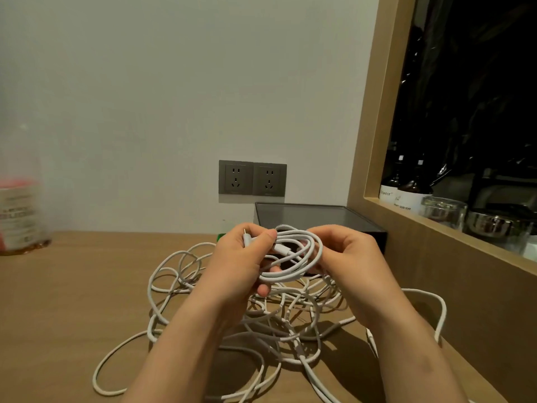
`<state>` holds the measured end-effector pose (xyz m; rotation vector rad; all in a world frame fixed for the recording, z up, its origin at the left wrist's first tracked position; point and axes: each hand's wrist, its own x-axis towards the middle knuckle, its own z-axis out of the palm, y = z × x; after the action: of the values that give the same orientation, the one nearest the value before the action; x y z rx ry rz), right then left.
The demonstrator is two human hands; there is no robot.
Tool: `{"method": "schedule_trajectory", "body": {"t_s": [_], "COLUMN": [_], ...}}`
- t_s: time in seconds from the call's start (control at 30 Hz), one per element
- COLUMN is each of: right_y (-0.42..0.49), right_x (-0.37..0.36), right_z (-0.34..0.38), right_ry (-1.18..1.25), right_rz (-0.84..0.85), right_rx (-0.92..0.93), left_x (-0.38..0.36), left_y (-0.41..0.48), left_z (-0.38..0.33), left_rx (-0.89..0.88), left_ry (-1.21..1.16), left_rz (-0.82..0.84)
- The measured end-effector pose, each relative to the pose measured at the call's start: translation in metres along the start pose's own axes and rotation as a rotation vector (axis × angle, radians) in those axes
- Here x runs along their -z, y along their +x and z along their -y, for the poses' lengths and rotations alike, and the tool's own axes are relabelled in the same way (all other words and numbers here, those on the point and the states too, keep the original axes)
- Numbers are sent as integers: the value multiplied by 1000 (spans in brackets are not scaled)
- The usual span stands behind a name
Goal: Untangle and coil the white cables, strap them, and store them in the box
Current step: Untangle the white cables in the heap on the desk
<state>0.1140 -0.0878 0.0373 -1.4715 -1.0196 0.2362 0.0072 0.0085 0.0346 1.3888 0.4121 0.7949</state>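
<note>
A white cable wound into a small coil (302, 257) hangs between both hands above the wooden table (72, 286). My left hand (241, 263) grips the coil's left side, a plug end sticking up past the thumb. My right hand (348, 263) pinches the coil's right side. Beneath them a tangle of white cables (261, 321) sprawls over the table. A dark box (319, 218) with its grey inside showing stands behind the hands against the wall. A small green thing (221, 236), mostly hidden, peeks out left of the box.
Two grey wall sockets (252, 178) sit above the box. A blurred bottle with a red label (20, 213) stands at the far left. A wooden-framed niche at the right holds brown bottles (406, 190), glass jars (443, 212) and a metal bowl (494, 225).
</note>
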Motion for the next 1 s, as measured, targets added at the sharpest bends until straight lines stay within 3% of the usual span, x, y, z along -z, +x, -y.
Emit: {"method": "schedule_trajectory", "body": {"t_s": [0.33, 0.5, 0.83, 1.0], "right_y": [-3, -4, -7, -8], "right_x": [5, 7, -16, -20], "right_z": [4, 6, 15, 17], "right_ry": [138, 119, -370, -479], "right_rz": [57, 52, 161, 186], "right_rx": [-57, -29, 205, 254], "left_x": [6, 8, 2, 2], "left_y": [0, 4, 10, 9], "left_z": [-1, 2, 15, 12], "left_rx": [-12, -102, -290, -277], "left_ry": [84, 143, 261, 107], "left_rz": [87, -70, -309, -332]}}
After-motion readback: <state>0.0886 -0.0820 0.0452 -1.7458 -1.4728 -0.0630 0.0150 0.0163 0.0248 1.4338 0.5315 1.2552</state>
